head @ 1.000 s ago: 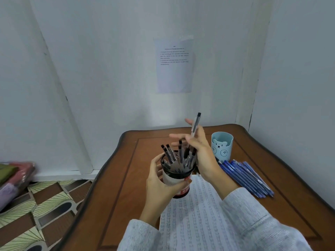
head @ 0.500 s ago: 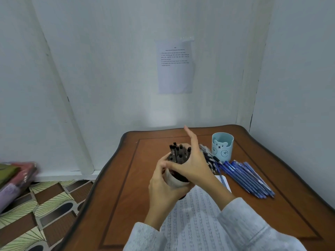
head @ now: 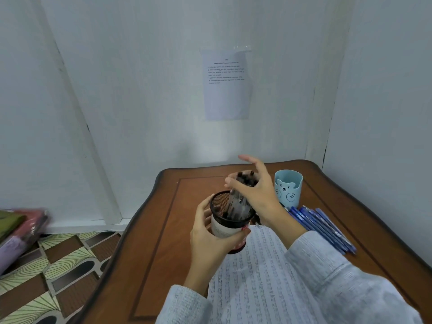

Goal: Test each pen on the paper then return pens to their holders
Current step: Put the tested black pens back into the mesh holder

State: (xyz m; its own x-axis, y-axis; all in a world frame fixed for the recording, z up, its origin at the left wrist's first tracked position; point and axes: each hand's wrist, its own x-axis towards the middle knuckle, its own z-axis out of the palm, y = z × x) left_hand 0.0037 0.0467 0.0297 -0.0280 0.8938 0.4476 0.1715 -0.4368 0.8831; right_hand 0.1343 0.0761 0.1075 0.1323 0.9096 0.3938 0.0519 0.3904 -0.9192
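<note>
Black print on the sheet (head: 226,90) taped to the white wall was too small to read, as was the white-and-red label on the mesh pen holder (head: 230,217). The brown wooden table (head: 163,230) stood in a corner, carrying lined paper (head: 257,277), a blue bear cup (head: 288,188) and a row of blue pens (head: 322,228). The left hand (head: 210,239) gripped the holder over the paper's edge. The right hand (head: 259,195) clasped a bunch of black pens (head: 238,202), their lower ends inside the holder and its forefinger raised.
</note>
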